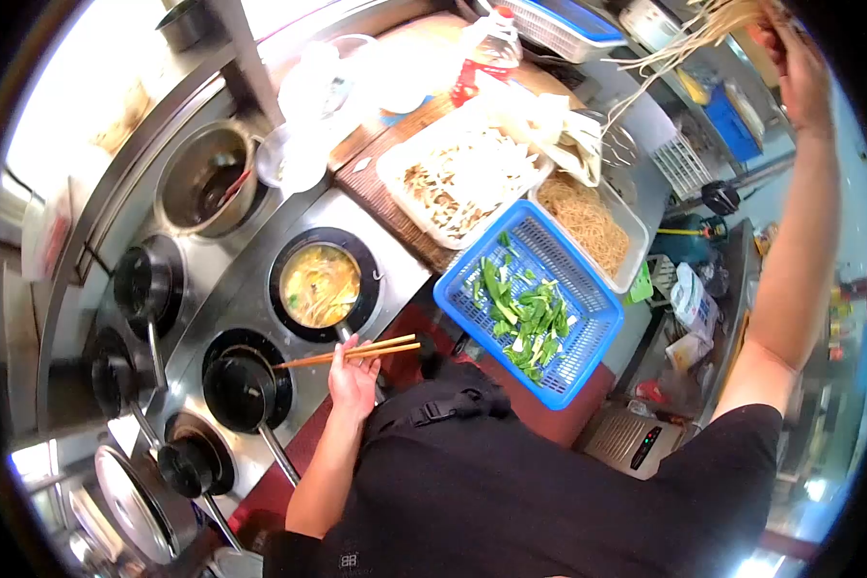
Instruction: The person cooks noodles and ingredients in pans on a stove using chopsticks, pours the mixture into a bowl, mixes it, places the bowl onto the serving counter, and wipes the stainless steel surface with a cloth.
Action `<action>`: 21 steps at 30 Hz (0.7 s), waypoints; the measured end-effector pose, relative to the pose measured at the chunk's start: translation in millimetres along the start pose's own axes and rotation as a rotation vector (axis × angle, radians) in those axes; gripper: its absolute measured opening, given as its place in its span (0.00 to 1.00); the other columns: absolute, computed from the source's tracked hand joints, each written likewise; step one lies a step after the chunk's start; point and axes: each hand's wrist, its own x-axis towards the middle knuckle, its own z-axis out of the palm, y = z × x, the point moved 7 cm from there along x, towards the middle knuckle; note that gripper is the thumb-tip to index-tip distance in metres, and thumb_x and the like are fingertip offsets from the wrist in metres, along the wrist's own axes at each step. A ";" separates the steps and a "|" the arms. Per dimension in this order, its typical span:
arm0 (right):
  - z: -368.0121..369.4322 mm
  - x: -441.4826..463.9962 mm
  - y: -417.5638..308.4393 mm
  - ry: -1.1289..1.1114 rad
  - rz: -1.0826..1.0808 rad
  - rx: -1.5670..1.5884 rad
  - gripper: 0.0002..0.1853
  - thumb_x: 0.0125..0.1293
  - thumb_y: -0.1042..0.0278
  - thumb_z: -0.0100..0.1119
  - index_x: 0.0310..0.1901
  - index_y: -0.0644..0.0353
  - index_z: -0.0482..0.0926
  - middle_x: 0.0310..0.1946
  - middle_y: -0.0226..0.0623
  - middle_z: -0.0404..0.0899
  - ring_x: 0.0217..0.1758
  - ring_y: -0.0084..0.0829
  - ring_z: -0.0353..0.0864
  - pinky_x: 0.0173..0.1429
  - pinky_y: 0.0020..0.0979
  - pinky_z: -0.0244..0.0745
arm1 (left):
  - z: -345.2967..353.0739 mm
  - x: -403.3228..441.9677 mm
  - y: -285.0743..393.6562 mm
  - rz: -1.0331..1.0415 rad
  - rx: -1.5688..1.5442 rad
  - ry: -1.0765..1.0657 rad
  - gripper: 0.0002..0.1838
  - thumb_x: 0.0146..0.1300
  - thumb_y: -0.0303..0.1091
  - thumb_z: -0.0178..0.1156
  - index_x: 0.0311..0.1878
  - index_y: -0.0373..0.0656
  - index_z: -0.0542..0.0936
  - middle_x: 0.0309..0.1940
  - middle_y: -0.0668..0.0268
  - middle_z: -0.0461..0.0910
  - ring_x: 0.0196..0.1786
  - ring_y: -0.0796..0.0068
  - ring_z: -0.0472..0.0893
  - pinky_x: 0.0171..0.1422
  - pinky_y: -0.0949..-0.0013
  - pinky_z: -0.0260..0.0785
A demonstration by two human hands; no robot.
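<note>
Long wooden chopsticks (395, 348) rest in my left hand (354, 378), which is near the stove. Beside it a pan of soup (320, 286) with yellow and green pieces sits on a burner, and an empty-looking black pan (239, 393) is to its left. At the upper right my right hand (788, 60) is raised, holding a bundle of pale noodles (703, 34) whose strands hang loose. A blue basket (450, 300) with leafy greens (525, 318) lies in front of my body, next to a container of thin brown noodles (588, 226).
A tray of sliced mushrooms (462, 183) stands on the counter behind the basket. A large metal pot (205, 178) and several small black pans are at the left. A bottle with red liquid (488, 58) stands at the top. Shelves (694, 328) line the right.
</note>
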 end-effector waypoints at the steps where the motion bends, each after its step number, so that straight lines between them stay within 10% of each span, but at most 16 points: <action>1: 8.5 2.5 -17.4 -0.013 -0.060 0.120 0.14 0.71 0.66 0.55 0.27 0.62 0.77 0.22 0.35 0.78 0.19 0.18 0.70 0.20 0.20 0.66 | 1.7 -3.0 2.5 0.005 -0.007 -0.004 0.24 0.73 0.53 0.45 0.60 0.44 0.71 0.52 0.57 0.76 0.50 0.67 0.76 0.53 0.64 0.70; 3: -0.6 43.6 8.1 -0.201 -0.281 0.345 0.16 0.71 0.57 0.56 0.54 0.55 0.80 0.31 0.23 0.77 0.35 0.10 0.71 0.37 0.15 0.67 | -3.8 -5.0 4.6 0.022 -0.020 0.019 0.24 0.74 0.52 0.44 0.60 0.44 0.71 0.51 0.58 0.77 0.49 0.66 0.77 0.53 0.64 0.70; 6: 57.5 -11.7 -89.0 -0.212 -0.078 0.448 0.11 0.69 0.67 0.59 0.28 0.60 0.78 0.21 0.34 0.78 0.17 0.17 0.68 0.20 0.19 0.65 | -15.9 -7.1 8.7 0.042 -0.022 0.034 0.23 0.75 0.52 0.42 0.59 0.45 0.72 0.48 0.58 0.79 0.45 0.67 0.79 0.51 0.64 0.71; 13: 193.7 -83.8 -47.5 -0.417 0.021 0.605 0.10 0.70 0.59 0.58 0.44 0.56 0.82 0.29 0.24 0.76 0.28 0.12 0.70 0.32 0.14 0.62 | -40.7 -16.0 21.2 0.080 -0.126 0.116 0.22 0.74 0.51 0.43 0.57 0.46 0.74 0.48 0.59 0.79 0.47 0.65 0.80 0.50 0.64 0.72; 16: 285.0 -181.9 -53.9 -0.854 0.141 0.499 0.12 0.69 0.57 0.59 0.32 0.56 0.83 0.21 0.22 0.75 0.25 0.13 0.71 0.30 0.19 0.67 | -47.6 -24.3 28.6 0.101 -0.174 0.162 0.21 0.76 0.50 0.40 0.55 0.45 0.74 0.45 0.58 0.81 0.42 0.68 0.80 0.48 0.65 0.73; 21: 429.1 -360.0 -5.5 -1.232 0.187 0.480 0.14 0.66 0.61 0.63 0.48 0.61 0.80 0.32 0.34 0.83 0.31 0.20 0.81 0.35 0.22 0.77 | -56.4 -29.4 29.6 0.111 -0.208 0.162 0.21 0.76 0.49 0.39 0.56 0.46 0.74 0.46 0.59 0.81 0.43 0.69 0.80 0.49 0.66 0.73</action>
